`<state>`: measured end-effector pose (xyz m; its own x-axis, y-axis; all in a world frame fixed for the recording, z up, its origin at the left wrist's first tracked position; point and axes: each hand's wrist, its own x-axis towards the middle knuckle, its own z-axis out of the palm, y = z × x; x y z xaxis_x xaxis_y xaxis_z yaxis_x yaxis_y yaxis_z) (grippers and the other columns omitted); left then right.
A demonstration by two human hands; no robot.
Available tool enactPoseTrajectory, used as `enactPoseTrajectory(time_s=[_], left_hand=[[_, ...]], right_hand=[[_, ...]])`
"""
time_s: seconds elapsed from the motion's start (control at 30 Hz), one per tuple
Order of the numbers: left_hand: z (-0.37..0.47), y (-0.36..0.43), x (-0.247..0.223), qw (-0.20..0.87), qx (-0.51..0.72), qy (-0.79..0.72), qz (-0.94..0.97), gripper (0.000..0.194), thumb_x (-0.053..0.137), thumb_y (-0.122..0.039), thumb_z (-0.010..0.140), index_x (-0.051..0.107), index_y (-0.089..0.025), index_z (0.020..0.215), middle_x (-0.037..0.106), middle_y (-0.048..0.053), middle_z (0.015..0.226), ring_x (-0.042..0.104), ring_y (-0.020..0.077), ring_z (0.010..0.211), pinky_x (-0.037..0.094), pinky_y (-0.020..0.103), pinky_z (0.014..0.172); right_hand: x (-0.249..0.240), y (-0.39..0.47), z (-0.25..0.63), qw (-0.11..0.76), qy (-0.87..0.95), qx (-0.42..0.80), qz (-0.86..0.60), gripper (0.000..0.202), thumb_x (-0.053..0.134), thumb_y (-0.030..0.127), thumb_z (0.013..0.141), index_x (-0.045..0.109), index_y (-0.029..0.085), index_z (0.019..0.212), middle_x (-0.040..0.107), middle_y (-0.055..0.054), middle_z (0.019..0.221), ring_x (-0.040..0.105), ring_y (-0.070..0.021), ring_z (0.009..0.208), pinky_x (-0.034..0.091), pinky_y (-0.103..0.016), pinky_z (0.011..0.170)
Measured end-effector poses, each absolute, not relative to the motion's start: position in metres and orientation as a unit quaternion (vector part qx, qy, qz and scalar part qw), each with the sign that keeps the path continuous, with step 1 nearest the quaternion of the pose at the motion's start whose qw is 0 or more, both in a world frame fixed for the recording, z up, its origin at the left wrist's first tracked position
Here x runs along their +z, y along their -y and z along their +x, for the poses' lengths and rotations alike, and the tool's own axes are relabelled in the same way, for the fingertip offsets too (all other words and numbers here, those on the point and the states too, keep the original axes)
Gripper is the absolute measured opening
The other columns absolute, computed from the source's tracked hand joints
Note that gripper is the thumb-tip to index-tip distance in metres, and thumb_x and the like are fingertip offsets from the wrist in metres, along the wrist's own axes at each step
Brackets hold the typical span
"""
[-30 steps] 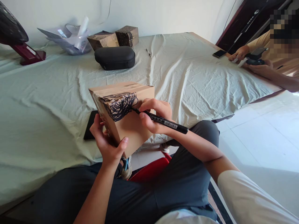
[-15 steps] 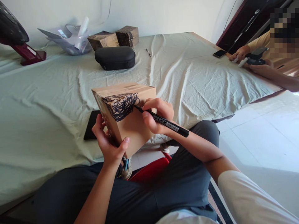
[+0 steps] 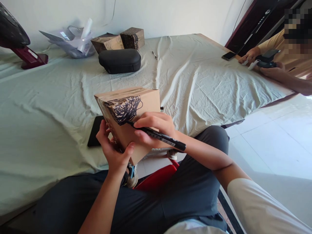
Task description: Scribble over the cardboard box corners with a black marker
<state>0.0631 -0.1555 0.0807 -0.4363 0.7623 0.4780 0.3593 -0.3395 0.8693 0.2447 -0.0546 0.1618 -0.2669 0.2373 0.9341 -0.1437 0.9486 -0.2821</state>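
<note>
A brown cardboard box is tilted up at the table's front edge, dense black scribble covering one corner of the side that faces me. My left hand grips its lower left edge, thumb on the front side and fingers around the left side. In my right hand is a black marker pen, its tip at the lower edge of the scribble. A small black piece, perhaps the pen's cap, shows just behind the right hand. Behind my left fingers lies a flat black object, partly hidden by the box.
A black zip case stands behind the box, with two patterned boxes and a clear plastic basket farther back. A thin pen and a phone lie on the cloth. At right, another person's hands hold a dark device.
My right hand and the marker have moved left and down, from the scribble's right side to its lower edge. A thin loop now shows at its right. The box has shifted slightly left.
</note>
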Motion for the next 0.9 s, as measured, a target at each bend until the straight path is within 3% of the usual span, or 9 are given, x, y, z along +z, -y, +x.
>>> enactPoseTrajectory(time_s=[0.1,0.23,0.33,0.47,0.57,0.63,0.77,0.9], left_hand=[[0.06,0.152,0.076,0.157,0.653,-0.542,0.504,0.127,0.097,-0.071,0.069,0.037,-0.034,0.174,0.049,0.019,0.164,0.053,0.0401,0.154,0.061,0.048,0.11],[0.045,0.144,0.066,0.167,0.661,-0.545,0.489,0.124,0.093,-0.07,0.075,0.032,-0.033,0.176,0.047,0.021,0.168,0.053,0.0413,0.156,0.06,0.051,0.113],[0.029,0.135,0.06,0.133,0.632,-0.579,0.497,0.135,0.096,-0.064,0.07,0.026,-0.027,0.179,0.046,0.025,0.169,0.055,0.0429,0.154,0.055,0.059,0.12],[0.013,0.12,0.056,0.088,0.571,-0.622,0.528,0.149,0.101,-0.048,0.059,0.021,-0.015,0.181,0.036,0.034,0.176,0.049,0.0479,0.161,0.043,0.066,0.131],[0.007,0.112,0.058,0.096,0.562,-0.617,0.542,0.151,0.095,-0.042,0.06,0.011,-0.015,0.183,0.031,0.034,0.182,0.044,0.0456,0.168,0.04,0.061,0.137],[0.007,0.111,0.06,0.101,0.543,-0.639,0.535,0.145,0.089,-0.036,0.066,0.006,-0.016,0.184,0.037,0.032,0.181,0.045,0.0414,0.17,0.039,0.057,0.14],[0.01,0.114,0.065,0.104,0.52,-0.694,0.486,0.134,0.082,-0.031,0.072,0.01,-0.012,0.183,0.05,0.031,0.173,0.056,0.0414,0.163,0.042,0.058,0.14],[0.01,0.117,0.07,0.1,0.521,-0.677,0.511,0.134,0.084,-0.034,0.073,0.011,-0.012,0.183,0.037,0.031,0.184,0.047,0.0431,0.17,0.036,0.059,0.143]], right_hand=[[0.176,0.057,0.254,0.67,0.72,0.18,-0.016,0.018,0.076,0.023,0.106,0.071,0.027,0.123,0.08,-0.001,0.092,0.075,-0.0129,0.074,0.059,-0.024,0.066],[0.179,0.047,0.279,0.66,0.68,0.257,-0.189,0.019,0.078,0.043,0.107,0.077,0.027,0.118,0.083,-0.004,0.095,0.078,-0.0168,0.076,0.064,-0.03,0.071],[0.162,0.022,0.299,0.633,0.656,0.325,-0.251,0.041,0.081,0.056,0.102,0.075,0.026,0.13,0.086,-0.008,0.111,0.078,-0.0158,0.075,0.061,-0.028,0.062],[0.14,-0.011,0.319,0.583,0.626,0.471,-0.215,0.055,0.077,0.063,0.1,0.071,0.024,0.137,0.086,-0.013,0.127,0.079,-0.0151,0.068,0.058,-0.027,0.054],[0.134,-0.023,0.323,0.525,0.579,0.574,-0.244,0.048,0.073,0.059,0.099,0.07,0.023,0.131,0.086,-0.013,0.126,0.082,-0.0172,0.073,0.058,-0.028,0.056],[0.131,-0.026,0.323,0.493,0.556,0.604,-0.289,0.034,0.076,0.047,0.093,0.069,0.024,0.118,0.085,-0.009,0.118,0.08,-0.0161,0.072,0.057,-0.027,0.056],[0.12,-0.035,0.323,0.444,0.614,0.522,-0.391,0.025,0.071,0.024,0.086,0.055,0.028,0.104,0.082,-0.002,0.107,0.066,-0.0126,0.063,0.049,-0.027,0.056],[0.106,-0.05,0.333,0.271,0.754,0.294,-0.521,0.025,0.064,0.013,0.094,0.062,0.025,0.116,0.083,-0.006,0.108,0.069,-0.0188,0.079,0.052,-0.034,0.076]])
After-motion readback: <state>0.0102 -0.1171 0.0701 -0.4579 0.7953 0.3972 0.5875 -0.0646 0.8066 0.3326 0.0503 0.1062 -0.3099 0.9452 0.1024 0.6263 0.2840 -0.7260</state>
